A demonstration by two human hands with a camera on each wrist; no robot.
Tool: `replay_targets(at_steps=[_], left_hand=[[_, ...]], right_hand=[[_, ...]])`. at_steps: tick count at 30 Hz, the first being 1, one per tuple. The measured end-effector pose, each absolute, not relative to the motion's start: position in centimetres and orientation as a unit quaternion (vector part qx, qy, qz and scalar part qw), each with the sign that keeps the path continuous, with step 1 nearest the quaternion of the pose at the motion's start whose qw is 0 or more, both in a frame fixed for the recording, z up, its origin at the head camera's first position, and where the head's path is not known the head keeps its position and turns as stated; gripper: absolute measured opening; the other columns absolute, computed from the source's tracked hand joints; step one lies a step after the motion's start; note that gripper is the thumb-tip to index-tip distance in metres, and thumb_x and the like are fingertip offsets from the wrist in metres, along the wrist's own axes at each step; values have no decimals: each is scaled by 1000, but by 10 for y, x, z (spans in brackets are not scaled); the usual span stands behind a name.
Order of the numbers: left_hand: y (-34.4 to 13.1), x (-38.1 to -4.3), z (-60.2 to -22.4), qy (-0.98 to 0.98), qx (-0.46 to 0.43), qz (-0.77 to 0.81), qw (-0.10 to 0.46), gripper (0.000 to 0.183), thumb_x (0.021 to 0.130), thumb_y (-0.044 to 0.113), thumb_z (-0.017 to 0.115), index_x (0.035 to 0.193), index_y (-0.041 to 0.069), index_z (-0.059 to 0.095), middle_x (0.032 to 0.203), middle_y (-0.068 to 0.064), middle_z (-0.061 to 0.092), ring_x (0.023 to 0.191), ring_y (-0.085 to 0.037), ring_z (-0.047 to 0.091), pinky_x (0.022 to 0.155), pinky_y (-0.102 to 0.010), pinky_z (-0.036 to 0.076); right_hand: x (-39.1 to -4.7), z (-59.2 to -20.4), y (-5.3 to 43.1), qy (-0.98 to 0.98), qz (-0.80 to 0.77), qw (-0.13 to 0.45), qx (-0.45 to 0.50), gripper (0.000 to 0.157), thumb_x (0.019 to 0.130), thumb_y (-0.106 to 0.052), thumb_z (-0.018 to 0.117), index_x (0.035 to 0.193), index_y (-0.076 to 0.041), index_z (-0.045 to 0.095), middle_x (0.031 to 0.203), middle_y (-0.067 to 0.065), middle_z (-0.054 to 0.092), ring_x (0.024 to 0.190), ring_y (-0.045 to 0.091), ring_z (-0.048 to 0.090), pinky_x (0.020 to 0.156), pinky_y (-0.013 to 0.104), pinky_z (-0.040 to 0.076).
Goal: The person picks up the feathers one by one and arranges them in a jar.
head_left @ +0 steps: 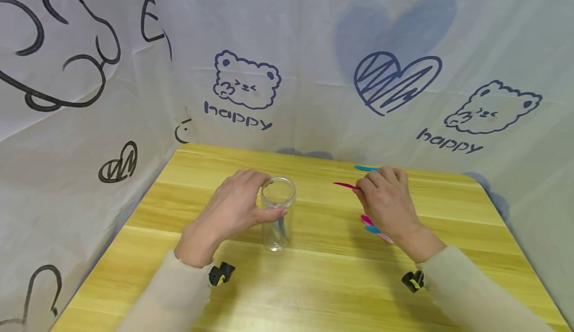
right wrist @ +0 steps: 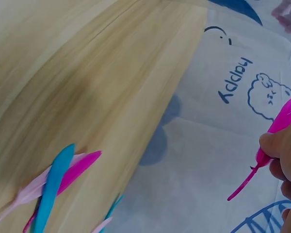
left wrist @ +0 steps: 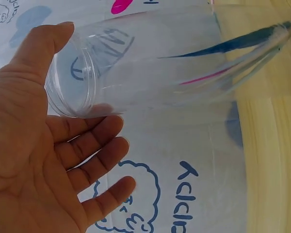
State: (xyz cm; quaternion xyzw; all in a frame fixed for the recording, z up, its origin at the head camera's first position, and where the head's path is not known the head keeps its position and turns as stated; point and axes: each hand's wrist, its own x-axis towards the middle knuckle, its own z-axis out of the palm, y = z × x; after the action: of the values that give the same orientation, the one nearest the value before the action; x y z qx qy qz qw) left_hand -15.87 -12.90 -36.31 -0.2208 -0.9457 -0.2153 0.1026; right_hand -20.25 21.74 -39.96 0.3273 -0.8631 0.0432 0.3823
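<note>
A clear, open-topped jar (head_left: 275, 240) stands on the table, gripped near its rim by my left hand (head_left: 233, 202), thumb on one side and index finger on the other. In the left wrist view the other fingers of that hand are spread away from the jar. Inside the jar lean a dark blue feather (left wrist: 228, 46), a thin pink one and pale ones. My right hand (head_left: 387, 202) pinches a magenta feather (right wrist: 283, 116) between thumb and fingers, over the table to the jar's right. Its quill points down past the thumb in the right wrist view.
Below the right hand lie a blue feather (right wrist: 56, 179), another magenta feather (right wrist: 82, 170) and a pale pink feather (right wrist: 31, 189), overlapping. A further blue feather (head_left: 365, 168) lies by the table's back edge. White printed cloth (head_left: 314, 117) hangs behind the wooden table (head_left: 332, 292).
</note>
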Motion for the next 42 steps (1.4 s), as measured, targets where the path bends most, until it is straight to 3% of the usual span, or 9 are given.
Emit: replay_targets(at_steps=[10, 16, 19, 25, 28, 42], left_hand=[[-129, -160, -362, -948, -235, -176, 120, 69, 85, 61, 81, 126, 7, 68, 119, -4, 71, 117, -29, 64, 102, -48, 48], [-129, -159, -362, -948, -238, -172, 123, 69, 85, 61, 81, 126, 8, 68, 118, -4, 71, 116, -28, 64, 100, -47, 49], [-129, -159, -363, -947, -240, -173, 124, 69, 85, 61, 81, 126, 8, 68, 118, -3, 71, 115, -27, 64, 99, -46, 49], [-128, -160, -365, -944, -244, -184, 124, 68, 85, 60, 82, 126, 7, 68, 118, -4, 71, 112, -27, 65, 98, -46, 49], [-128, -160, -365, -944, -243, -190, 119, 68, 85, 59, 82, 126, 7, 68, 118, -4, 71, 112, -27, 64, 98, -46, 48], [-129, -161, -368, -943, -242, -198, 118, 68, 85, 59, 82, 127, 7, 67, 117, -4, 70, 113, -27, 64, 98, -47, 49]], right_hand=[[-198, -391, 207, -846, 43, 402, 348, 15, 96, -15, 75, 87, -6, 66, 81, 7, 64, 86, 33, 54, 81, 51, 39], [-195, -386, 200, -844, 39, 402, 354, 34, 112, -27, 53, 87, -6, 65, 81, 9, 63, 86, 34, 54, 80, 51, 38], [-195, -384, 198, -839, 37, 406, 360, 40, 114, -29, 46, 87, -5, 64, 81, 9, 62, 84, 34, 53, 80, 51, 38], [-194, -380, 193, -840, 36, 408, 356, 18, 101, -18, 69, 88, -6, 65, 81, 8, 61, 83, 33, 51, 79, 50, 37], [-193, -377, 190, -840, 45, 409, 353, 14, 94, -14, 77, 89, -7, 66, 81, 7, 62, 84, 32, 52, 79, 50, 38], [-190, -343, 147, -828, 65, 412, 375, 11, 93, -12, 80, 91, -8, 71, 82, 5, 65, 86, 30, 53, 82, 49, 38]])
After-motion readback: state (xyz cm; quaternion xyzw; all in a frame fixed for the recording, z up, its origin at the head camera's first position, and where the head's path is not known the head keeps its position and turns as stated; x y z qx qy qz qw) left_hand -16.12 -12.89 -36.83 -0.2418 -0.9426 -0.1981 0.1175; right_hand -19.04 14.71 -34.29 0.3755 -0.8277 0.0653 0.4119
